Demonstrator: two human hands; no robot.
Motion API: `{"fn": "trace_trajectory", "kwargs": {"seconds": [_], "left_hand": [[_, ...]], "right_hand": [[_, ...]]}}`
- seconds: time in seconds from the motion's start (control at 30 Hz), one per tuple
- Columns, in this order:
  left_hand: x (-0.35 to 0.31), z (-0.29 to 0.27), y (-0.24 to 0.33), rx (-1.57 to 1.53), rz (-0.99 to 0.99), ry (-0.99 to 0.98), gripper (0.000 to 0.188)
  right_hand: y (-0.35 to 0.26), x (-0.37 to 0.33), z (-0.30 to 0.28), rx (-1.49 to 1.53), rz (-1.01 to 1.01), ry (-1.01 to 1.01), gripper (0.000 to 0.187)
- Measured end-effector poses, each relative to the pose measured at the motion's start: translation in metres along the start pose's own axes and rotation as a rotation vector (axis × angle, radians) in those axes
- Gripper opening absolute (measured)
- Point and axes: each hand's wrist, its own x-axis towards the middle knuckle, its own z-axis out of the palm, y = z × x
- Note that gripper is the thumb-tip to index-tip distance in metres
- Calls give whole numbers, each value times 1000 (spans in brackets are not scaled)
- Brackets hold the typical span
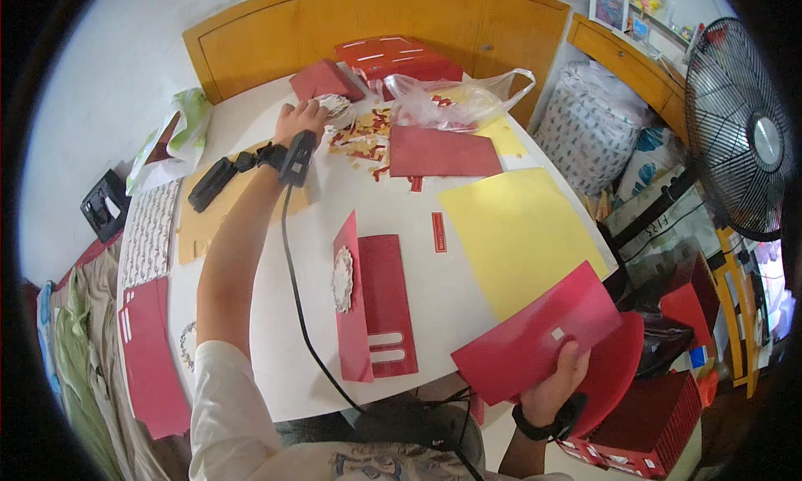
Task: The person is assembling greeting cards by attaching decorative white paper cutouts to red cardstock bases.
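My right hand (553, 387) grips a red card (535, 335) by its lower edge, thumb on top, at the near right of the table. A small white square sits on the card's face. Across the table my left hand (301, 120) reaches to a pile of white frilly ornaments (337, 112); its fingers are bent and closed at the pile's edge, partly hiding what they pinch. Between my arms a folded red card (386, 301) stands half open, a white ornament (342, 279) on its raised flap and two white strips on its flat part.
Red and gold scraps (363, 139) lie beside a clear plastic bag (451, 101) and a red sheet (443, 153). A yellow sheet (522, 230) covers the right side. Red cards (154, 356) lie at the left edge. A black cable (294, 285) hangs from my left wrist. A fan (743, 130) stands right.
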Motion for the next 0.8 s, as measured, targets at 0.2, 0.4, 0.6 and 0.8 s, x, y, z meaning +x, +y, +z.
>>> {"fn": "trace_trajectory", "kwargs": {"seconds": [0.2,0.4,0.6,0.8], "left_hand": [[-40,-64,-11,129,-105,-1,40],[-200,-192,-44,-65,-216,4,24],[-335,-239,-5,-232,-542,-267,32],[-359,-232,17,-321,-562,-209,31]], "right_hand": [[2,-2,-1,-141,-6,-29,40],[-9,-14,12,-8,-18,44,54],[-16,-42,14,20,-19,-205,51],[-22,-73,25,102,17,-445,44]]}}
